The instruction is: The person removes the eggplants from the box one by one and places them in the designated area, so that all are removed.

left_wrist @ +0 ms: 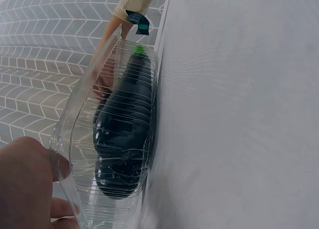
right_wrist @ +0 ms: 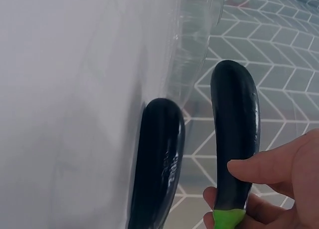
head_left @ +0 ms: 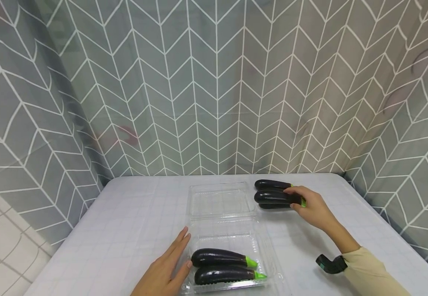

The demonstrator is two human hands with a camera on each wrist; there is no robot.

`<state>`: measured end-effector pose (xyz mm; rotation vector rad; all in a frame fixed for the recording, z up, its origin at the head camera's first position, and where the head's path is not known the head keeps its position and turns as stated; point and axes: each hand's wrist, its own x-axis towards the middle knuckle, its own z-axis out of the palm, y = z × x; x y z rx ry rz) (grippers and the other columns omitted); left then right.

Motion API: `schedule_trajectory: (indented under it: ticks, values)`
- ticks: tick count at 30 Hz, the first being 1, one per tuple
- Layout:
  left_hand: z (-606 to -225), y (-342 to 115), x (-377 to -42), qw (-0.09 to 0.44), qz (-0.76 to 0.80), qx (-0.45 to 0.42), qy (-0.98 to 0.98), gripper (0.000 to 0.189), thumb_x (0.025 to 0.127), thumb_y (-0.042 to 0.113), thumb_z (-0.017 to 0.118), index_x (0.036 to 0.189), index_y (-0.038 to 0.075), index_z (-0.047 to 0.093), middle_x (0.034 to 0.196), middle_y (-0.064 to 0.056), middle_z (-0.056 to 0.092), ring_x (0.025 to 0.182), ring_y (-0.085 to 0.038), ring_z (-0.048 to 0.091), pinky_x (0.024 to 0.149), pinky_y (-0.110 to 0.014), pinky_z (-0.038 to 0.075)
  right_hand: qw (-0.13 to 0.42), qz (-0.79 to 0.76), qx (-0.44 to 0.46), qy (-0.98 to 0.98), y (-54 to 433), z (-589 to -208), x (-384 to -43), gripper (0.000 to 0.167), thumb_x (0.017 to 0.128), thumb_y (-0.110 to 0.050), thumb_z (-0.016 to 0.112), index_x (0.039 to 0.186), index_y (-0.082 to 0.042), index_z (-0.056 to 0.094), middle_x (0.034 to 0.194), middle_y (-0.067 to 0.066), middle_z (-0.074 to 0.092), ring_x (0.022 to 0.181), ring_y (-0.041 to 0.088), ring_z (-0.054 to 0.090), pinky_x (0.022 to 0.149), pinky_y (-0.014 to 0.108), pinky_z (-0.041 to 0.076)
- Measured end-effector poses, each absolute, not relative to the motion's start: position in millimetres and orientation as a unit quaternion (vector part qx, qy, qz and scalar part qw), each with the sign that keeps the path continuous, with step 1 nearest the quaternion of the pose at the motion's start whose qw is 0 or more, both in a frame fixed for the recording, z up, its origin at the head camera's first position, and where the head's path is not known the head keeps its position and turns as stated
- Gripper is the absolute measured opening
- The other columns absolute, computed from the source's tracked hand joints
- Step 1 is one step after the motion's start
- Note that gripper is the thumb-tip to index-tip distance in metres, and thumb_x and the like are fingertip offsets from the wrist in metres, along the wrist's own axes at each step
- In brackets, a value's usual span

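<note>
While pinching an eggplant (head_left: 269,196) in the right grip (head_left: 313,209), resting the straight-fingered left grip (head_left: 166,267) against the clear tray (head_left: 223,240) alongside.

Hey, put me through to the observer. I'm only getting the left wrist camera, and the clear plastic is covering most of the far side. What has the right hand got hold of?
Observer: The right hand grips an eggplant near its green end, as the right wrist view shows.
Operator: Okay. I can't count the ones close to my camera. How many?
Observer: Two eggplants lie side by side in the clear container, seen from the head view.
Operator: Anything else over by the right hand?
Observer: Yes, in the head view at least one more eggplant lies on the table, just behind the one in the grip.
</note>
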<state>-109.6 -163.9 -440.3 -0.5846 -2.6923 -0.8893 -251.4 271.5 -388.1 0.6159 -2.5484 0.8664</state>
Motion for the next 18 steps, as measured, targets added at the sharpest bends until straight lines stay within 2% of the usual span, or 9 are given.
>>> schedule_trajectory:
  ticks: [9, 18]
  values:
    - [-440.5, -164.5, -110.5, 0.12, -0.308, -0.199, -0.923, 0.064, 0.104, 0.036, 0.064, 0.157, 0.006, 0.046, 0.167, -0.004, 0.034, 0.143, -0.023, 0.044, 0.104, -0.051, 0.05, 0.167, 0.313, 0.206, -0.912, 283.6, -394.3, -258.2, 0.041, 0.081, 0.011, 0.077, 0.12, 0.0, 0.071, 0.124, 0.023, 0.069, 0.123, 0.05, 0.057, 0.1, 0.066, 0.045]
    - [-439.7, -165.7, -108.9, 0.117, -0.31, -0.2, -0.922, 0.064, 0.105, 0.039, 0.061, 0.158, 0.007, 0.045, 0.167, -0.002, 0.033, 0.142, -0.024, 0.046, 0.103, -0.051, 0.05, 0.131, 0.32, 0.213, -0.914, 292.9, -400.0, -261.7, 0.04, 0.079, 0.011, 0.076, 0.117, -0.002, 0.073, 0.117, 0.017, 0.071, 0.113, 0.044, 0.063, 0.095, 0.062, 0.049]
